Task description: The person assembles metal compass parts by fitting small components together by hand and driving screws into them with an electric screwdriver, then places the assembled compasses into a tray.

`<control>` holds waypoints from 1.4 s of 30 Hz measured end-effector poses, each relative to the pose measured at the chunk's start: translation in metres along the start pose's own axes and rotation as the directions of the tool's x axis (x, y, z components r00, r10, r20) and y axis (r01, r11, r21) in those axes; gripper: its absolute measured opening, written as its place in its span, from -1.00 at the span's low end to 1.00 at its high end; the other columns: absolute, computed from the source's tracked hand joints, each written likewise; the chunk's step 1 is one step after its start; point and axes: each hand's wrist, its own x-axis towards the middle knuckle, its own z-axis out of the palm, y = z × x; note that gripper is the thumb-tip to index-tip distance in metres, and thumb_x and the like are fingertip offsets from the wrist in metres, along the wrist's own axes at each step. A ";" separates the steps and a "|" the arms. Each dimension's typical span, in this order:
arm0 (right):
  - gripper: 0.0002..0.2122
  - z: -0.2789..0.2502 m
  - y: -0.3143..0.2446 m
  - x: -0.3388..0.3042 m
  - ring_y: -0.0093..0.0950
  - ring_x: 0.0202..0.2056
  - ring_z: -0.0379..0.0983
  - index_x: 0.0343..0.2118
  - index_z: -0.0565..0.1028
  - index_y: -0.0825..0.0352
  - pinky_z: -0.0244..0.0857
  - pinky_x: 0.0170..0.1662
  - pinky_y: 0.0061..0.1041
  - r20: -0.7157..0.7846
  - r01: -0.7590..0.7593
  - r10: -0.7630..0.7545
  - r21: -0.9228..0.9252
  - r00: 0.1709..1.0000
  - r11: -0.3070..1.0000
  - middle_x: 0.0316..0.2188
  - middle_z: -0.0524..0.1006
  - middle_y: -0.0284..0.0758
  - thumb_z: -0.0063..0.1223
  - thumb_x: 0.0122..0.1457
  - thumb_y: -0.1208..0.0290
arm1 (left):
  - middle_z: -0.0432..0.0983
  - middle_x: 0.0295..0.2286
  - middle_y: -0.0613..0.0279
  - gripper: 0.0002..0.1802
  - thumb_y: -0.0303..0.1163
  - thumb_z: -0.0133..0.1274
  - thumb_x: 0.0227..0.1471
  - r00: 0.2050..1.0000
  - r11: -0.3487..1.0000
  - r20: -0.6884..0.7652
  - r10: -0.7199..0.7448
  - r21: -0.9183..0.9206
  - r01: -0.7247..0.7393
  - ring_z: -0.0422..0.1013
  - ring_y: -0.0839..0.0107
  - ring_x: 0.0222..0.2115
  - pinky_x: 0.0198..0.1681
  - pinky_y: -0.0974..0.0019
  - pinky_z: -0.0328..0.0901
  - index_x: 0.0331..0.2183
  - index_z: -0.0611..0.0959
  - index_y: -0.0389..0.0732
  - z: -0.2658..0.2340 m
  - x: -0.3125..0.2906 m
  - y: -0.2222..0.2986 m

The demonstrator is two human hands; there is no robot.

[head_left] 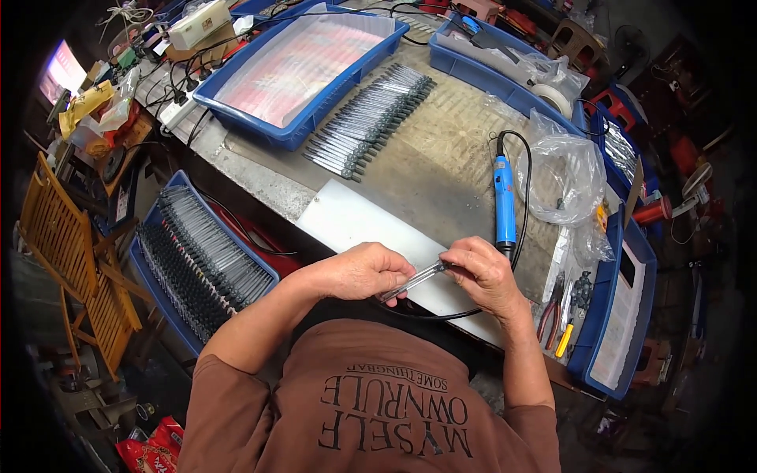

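Note:
A slim metal piece (pixel 424 277) with a dark end is held between my two hands over a white board (pixel 359 219). My left hand (pixel 367 272) pinches its bright lower end between thumb and fingers. At the dark upper end, my right hand (pixel 482 272) has its fingertips closed. The exact kind of the piece is too small to tell. Beyond the board, a row of similar slim metal pieces (pixel 371 118) with dark ends lies side by side on the worktable (pixel 453 150). A blue electric screwdriver (pixel 505 201) stands upright to the right of my right hand.
A blue tray (pixel 296 134) with clear sheeting stands at the back left. Below the table's left edge, a blue bin (pixel 268 276) holds many similar pieces. Pliers (pixel 550 311), a yellow-handled tool (pixel 564 340) and a clear plastic bag (pixel 564 177) lie right. A black cable loops near my hands.

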 end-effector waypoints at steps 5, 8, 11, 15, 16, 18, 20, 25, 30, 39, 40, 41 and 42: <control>-0.75 0.000 -0.001 0.000 -0.36 -0.42 0.37 -0.39 0.46 0.32 0.26 -0.39 -0.46 -0.003 -0.003 0.003 -0.016 1.000 1.000 -0.48 0.41 -0.29 0.12 -0.23 0.63 | 0.46 -0.53 0.25 -0.74 -0.46 -0.19 0.05 1.000 1.000 -0.003 0.007 0.009 -0.007 0.37 0.59 -0.56 -0.46 0.52 0.29 -0.24 0.48 -0.39 0.002 -0.001 0.001; -0.75 0.000 -0.003 0.000 -0.35 -0.41 0.37 -0.39 0.46 0.32 0.26 -0.38 -0.47 -0.002 -0.007 0.007 -0.012 1.000 1.000 -0.47 0.41 -0.29 0.12 -0.23 0.63 | 0.46 -0.53 0.26 -0.74 -0.46 -0.19 0.05 1.000 1.000 -0.003 0.014 0.003 -0.014 0.37 0.60 -0.56 -0.46 0.52 0.29 -0.24 0.48 -0.39 0.002 -0.001 0.000; -0.75 0.000 -0.003 0.000 -0.35 -0.41 0.37 -0.39 0.46 0.32 0.26 -0.38 -0.47 0.006 -0.014 0.014 -0.011 1.000 1.000 -0.47 0.41 -0.29 0.12 -0.23 0.63 | 0.46 -0.54 0.26 -0.75 -0.46 -0.19 0.05 1.000 1.000 -0.001 0.016 0.024 -0.016 0.37 0.60 -0.56 -0.46 0.53 0.29 -0.25 0.48 -0.38 0.003 -0.001 0.000; -0.75 0.000 -0.002 0.000 -0.35 -0.41 0.37 -0.39 0.46 0.32 0.26 -0.38 -0.47 0.014 -0.014 0.014 -0.008 1.000 1.000 -0.47 0.42 -0.29 0.12 -0.23 0.64 | 0.46 -0.55 0.27 -0.75 -0.46 -0.18 0.04 1.000 1.000 -0.012 0.010 0.014 -0.010 0.37 0.61 -0.57 -0.47 0.53 0.29 -0.26 0.49 -0.38 0.004 -0.001 0.001; -0.75 0.000 -0.002 0.001 -0.35 -0.41 0.37 -0.39 0.46 0.32 0.26 -0.38 -0.47 0.012 -0.012 0.012 -0.009 1.000 1.000 -0.47 0.42 -0.29 0.12 -0.23 0.64 | 0.46 -0.55 0.27 -0.75 -0.46 -0.18 0.04 1.000 1.000 -0.009 0.012 0.020 -0.011 0.36 0.61 -0.57 -0.47 0.53 0.28 -0.27 0.49 -0.38 0.004 -0.001 0.001; -0.74 0.000 -0.002 0.001 -0.35 -0.41 0.37 -0.39 0.46 0.32 0.26 -0.38 -0.47 0.011 -0.010 0.011 -0.010 1.000 1.000 -0.47 0.42 -0.29 0.12 -0.24 0.65 | 0.46 -0.55 0.27 -0.75 -0.46 -0.18 0.04 1.000 1.000 -0.004 0.012 0.025 -0.012 0.36 0.61 -0.57 -0.47 0.53 0.28 -0.27 0.49 -0.38 0.004 0.000 0.001; -0.74 0.000 -0.001 0.001 -0.35 -0.41 0.37 -0.39 0.46 0.32 0.26 -0.38 -0.47 0.020 -0.015 0.015 -0.020 1.000 1.000 -0.47 0.42 -0.28 0.12 -0.24 0.65 | 0.46 -0.55 0.27 -0.76 -0.45 -0.19 0.04 1.000 1.000 -0.010 0.000 0.010 0.001 0.36 0.61 -0.57 -0.47 0.53 0.28 -0.28 0.49 -0.38 0.004 0.000 0.001; -0.73 0.001 0.001 0.001 -0.35 -0.41 0.37 -0.39 0.46 0.32 0.26 -0.38 -0.47 0.013 -0.007 0.007 -0.019 1.000 1.000 -0.47 0.41 -0.28 0.12 -0.25 0.65 | 0.46 -0.55 0.27 -0.76 -0.46 -0.20 0.05 1.000 1.000 -0.003 -0.003 -0.010 0.003 0.36 0.62 -0.57 -0.47 0.53 0.28 -0.28 0.49 -0.39 0.004 0.002 -0.001; -0.73 0.002 0.004 0.001 -0.34 -0.40 0.36 -0.39 0.46 0.32 0.26 -0.36 -0.46 0.021 -0.011 0.011 -0.004 1.000 1.000 -0.46 0.41 -0.28 0.11 -0.25 0.65 | 0.46 -0.48 0.27 -0.74 -0.44 -0.19 0.06 0.999 1.000 0.023 -0.030 0.000 0.030 0.39 0.58 -0.52 -0.42 0.53 0.27 -0.23 0.47 -0.39 0.001 0.003 -0.002; -0.74 0.001 0.004 0.002 -0.32 -0.38 0.36 -0.37 0.45 0.33 0.26 -0.34 -0.44 0.081 -0.067 0.065 0.022 0.995 0.998 -0.44 0.41 -0.27 0.08 -0.23 0.66 | 0.47 -0.48 0.26 -0.75 -0.45 -0.15 0.05 0.998 0.997 0.040 -0.038 -0.061 0.040 0.39 0.58 -0.52 -0.43 0.54 0.27 -0.24 0.47 -0.39 0.000 0.006 -0.009; -0.74 0.001 0.004 0.002 -0.31 -0.37 0.36 -0.37 0.45 0.33 0.26 -0.33 -0.44 0.100 -0.093 0.090 0.032 0.991 0.995 -0.43 0.41 -0.27 0.08 -0.22 0.65 | 0.47 -0.49 0.26 -0.75 -0.46 -0.13 0.04 0.998 0.998 0.054 -0.026 -0.056 0.029 0.39 0.58 -0.53 -0.44 0.54 0.27 -0.24 0.46 -0.39 0.000 0.007 -0.010; -0.75 0.001 0.005 0.003 -0.31 -0.36 0.36 -0.36 0.44 0.33 0.26 -0.32 -0.44 0.119 -0.119 0.114 0.041 0.986 0.992 -0.42 0.42 -0.26 0.08 -0.21 0.63 | 0.47 -0.49 0.25 -0.75 -0.47 -0.10 0.02 0.998 0.999 0.068 -0.014 -0.051 0.017 0.39 0.58 -0.53 -0.44 0.54 0.27 -0.23 0.46 -0.39 -0.001 0.007 -0.011; -0.75 0.001 0.005 0.003 -0.31 -0.36 0.36 -0.36 0.44 0.33 0.26 -0.32 -0.44 0.120 -0.119 0.113 0.041 0.986 0.992 -0.42 0.42 -0.26 0.08 -0.21 0.63 | 0.47 -0.49 0.25 -0.75 -0.47 -0.10 0.02 0.998 0.999 0.067 -0.013 -0.052 0.017 0.39 0.58 -0.53 -0.44 0.54 0.27 -0.23 0.46 -0.39 -0.001 0.007 -0.011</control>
